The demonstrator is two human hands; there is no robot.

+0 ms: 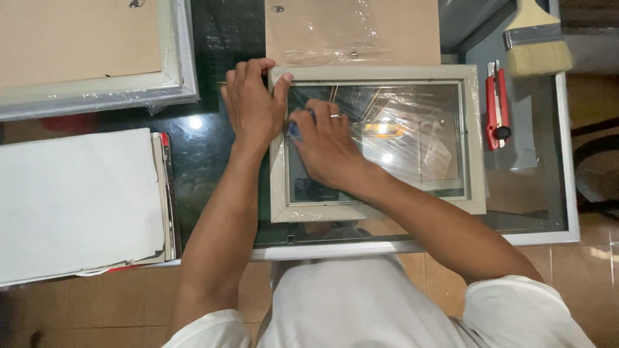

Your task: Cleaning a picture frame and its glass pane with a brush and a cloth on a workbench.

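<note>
A pale grey picture frame (474,138) wrapped in clear plastic lies on a glass table in front of me. My left hand (253,106) presses flat on the frame's upper left corner, thumb along the top rail. My right hand (325,148), wearing a ring, rests on the plastic inside the frame near its left side, fingers curled around a small blue object (293,131) that is mostly hidden. What the blue object is cannot be made out.
A red utility knife (496,113) lies right of the frame, with a wide paintbrush (535,38) at the top right. A brown backing board (351,29) sits behind the frame. Another wrapped frame (97,90) and a stack of white sheets (77,200) are at the left.
</note>
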